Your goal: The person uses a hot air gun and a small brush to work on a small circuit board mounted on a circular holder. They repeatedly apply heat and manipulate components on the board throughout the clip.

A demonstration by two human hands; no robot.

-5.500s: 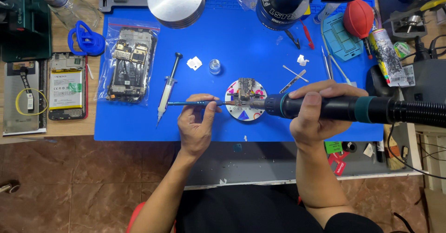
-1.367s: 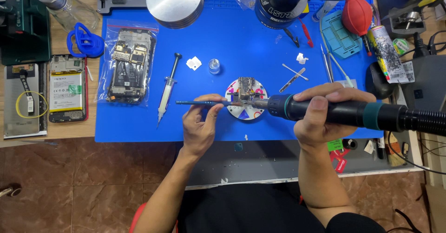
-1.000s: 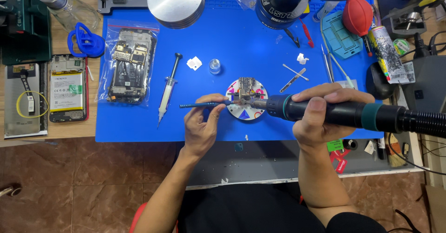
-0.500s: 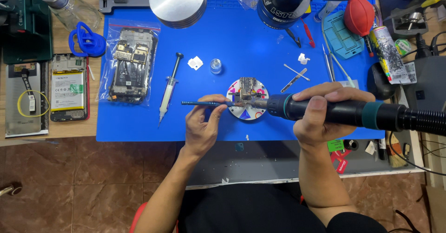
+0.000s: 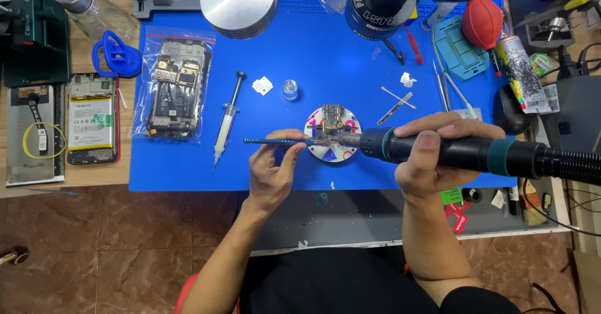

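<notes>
On the blue mat near the worktop's front edge, the hot-air handle lies almost level, its long axis running from the right edge toward the middle. The right hand is wrapped closed around it, nozzle tip meeting the small circuit board on the round holder. From the opposite side, the left hand, palm up, pinches blue tweezers, lying level with the tips touching the board's left side.

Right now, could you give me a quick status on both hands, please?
Left hand pinching thin blue tool. Right hand gripping hot-air handpiece, nozzle at small board on round holder. Syringe lies apart, left.
</notes>
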